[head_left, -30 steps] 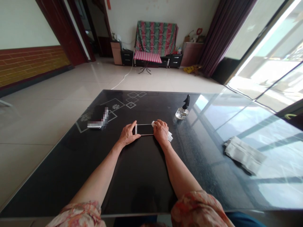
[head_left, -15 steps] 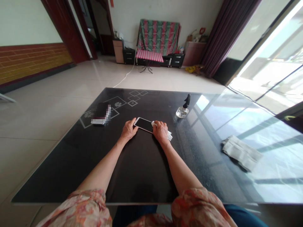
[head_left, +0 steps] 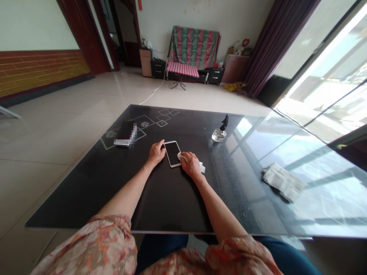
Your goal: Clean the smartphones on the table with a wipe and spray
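home, living room | purple curtain (head_left: 271,49) | draped patterned cloth (head_left: 195,46) above black drawers (head_left: 215,75) | small pink-striped table (head_left: 182,69) | tiled floor (head_left: 77,101)

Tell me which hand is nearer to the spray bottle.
Right. The right hand is left of the spray bottle, nearer the camera; the left hand is farther left.

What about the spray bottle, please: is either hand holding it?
No, the spray bottle stands apart from both the left hand and right hand.
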A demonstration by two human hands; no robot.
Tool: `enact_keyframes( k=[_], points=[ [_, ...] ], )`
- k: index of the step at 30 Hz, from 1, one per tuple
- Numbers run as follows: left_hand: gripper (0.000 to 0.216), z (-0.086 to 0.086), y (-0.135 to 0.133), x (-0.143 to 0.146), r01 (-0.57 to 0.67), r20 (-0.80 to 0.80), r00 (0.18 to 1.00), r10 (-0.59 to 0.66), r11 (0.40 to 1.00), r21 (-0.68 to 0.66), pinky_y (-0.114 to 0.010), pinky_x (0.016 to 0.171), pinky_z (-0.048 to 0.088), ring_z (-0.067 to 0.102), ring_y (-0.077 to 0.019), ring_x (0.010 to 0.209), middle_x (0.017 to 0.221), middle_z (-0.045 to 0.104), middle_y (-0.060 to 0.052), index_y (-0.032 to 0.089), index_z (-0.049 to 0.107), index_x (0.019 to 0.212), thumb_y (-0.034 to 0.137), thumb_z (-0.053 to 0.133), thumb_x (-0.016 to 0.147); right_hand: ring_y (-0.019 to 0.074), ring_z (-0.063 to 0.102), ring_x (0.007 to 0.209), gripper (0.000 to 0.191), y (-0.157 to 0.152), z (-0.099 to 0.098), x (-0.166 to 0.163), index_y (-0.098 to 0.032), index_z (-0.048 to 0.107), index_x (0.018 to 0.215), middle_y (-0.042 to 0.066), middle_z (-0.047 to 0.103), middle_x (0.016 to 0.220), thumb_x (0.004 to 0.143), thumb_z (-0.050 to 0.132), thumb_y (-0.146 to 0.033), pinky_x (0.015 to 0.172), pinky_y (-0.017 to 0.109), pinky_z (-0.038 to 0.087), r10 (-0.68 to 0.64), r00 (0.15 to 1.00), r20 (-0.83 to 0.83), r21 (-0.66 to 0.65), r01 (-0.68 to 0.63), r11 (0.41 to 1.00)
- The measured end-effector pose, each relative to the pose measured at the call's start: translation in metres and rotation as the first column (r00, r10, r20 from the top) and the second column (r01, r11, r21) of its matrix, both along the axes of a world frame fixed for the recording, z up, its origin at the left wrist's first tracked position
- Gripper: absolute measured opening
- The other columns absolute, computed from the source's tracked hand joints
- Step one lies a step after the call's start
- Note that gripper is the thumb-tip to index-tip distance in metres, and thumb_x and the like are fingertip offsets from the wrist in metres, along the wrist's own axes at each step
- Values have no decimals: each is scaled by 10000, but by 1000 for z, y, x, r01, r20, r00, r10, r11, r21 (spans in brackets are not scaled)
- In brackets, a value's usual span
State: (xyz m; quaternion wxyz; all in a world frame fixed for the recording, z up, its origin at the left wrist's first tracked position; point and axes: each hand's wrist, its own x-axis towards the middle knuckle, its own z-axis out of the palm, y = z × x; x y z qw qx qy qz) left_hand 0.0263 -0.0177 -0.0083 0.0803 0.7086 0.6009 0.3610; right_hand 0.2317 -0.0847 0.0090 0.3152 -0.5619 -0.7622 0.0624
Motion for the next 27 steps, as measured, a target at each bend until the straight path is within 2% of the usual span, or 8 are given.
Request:
enact_keyframes(
  k=[4,8,11,14,19,27],
  points=[
    [562,3,-11,-1,58,39,998,-58,998,13,-447,1058,443,558,-281,1224,1283,627,-97,190,528,1317,257,609,764,194,577,981,243,-1,-3,1,-222,666,1082,48,674,1087,918,489,-253,933,302,420,-7,1000,-7,12,7,1000],
    [820,5,-29,-7,162,20,987,-161,986,-38,-475,1123,358,412,-320,1363,1446,476,-155,155,406,1420,420,718,709,196,572,976,251,-1,-4,2,-215,664,1091,49,673,1090,915,489,-248,932,302,417,-9,1000,-5,26,9,1000],
    [969,8,-41,-11,313,-47,946,-320,943,-112,-489,1152,301,314,-333,1420,1522,364,-169,157,354,1455,475,774,641,199,575,959,252,0,-4,3,-216,666,1091,47,680,1073,916,487,-248,928,305,413,-9,1000,3,19,9,1000],
    [978,10,-47,-12,391,-103,907,-408,908,-153,-501,1158,285,311,-340,1420,1532,351,-158,184,383,1445,474,798,607,198,580,952,255,1,-5,3,-220,668,1091,46,686,1059,921,480,-246,922,304,408,-14,1000,13,5,14,1000],
    [912,9,-46,-7,343,-75,932,-354,931,-124,-468,1145,332,403,-321,1372,1479,436,-150,170,420,1417,464,779,632,188,585,969,252,12,-6,0,-223,666,1102,43,687,1089,931,484,-256,921,295,395,-25,999,37,-7,25,1000],
    [855,7,-23,6,200,-70,975,-212,969,-146,-461,1139,347,413,-338,1360,1463,447,-163,131,427,1403,364,765,653,199,582,964,265,49,-3,-13,-231,675,1113,43,688,1089,919,494,-248,897,297,394,-103,994,25,-40,104,994]
  ],
)
